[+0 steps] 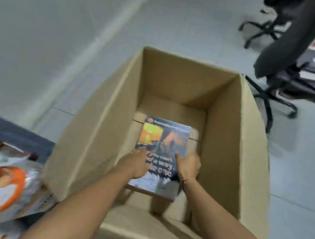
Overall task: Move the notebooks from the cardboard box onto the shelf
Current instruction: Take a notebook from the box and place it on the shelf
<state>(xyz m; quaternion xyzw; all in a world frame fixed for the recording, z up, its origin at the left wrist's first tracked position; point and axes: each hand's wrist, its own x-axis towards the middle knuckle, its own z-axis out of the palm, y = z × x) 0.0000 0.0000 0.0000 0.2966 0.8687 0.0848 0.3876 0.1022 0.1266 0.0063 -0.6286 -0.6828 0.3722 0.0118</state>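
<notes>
Both our forearms reach down from the bottom edge into an open cardboard box (223,142) that stands on a pale grey floor (47,38). Our left hand (136,164) lies on the left part of a notebook (163,147), fingers stretched forward and flat on its cover. Our right hand (188,166) is at the notebook's right edge, thumb up on the cover and the other fingers curled down out of sight; we cannot tell whether they are under the book or merely beside it. A thin band circles the right wrist.

The notebook sits deep in the box, toward the near end of its bottom, with its cover up. The cover shows an orange sunset panel at top left, a darker scene beside it, and blurred white lettering across the lower half, partly hidden by our hands. Whether more notebooks lie beneath it, we cannot tell. Bare cardboard shows beyond it, with the seam of the bottom flaps running across.

To the left of the box, near us, lies a loose heap of glossy printed items (6,189), one with a bold orange ring on white; motion blur hides what they are. Farther off at upper right stands a dark office chair (278,53) on a star base with casters.
</notes>
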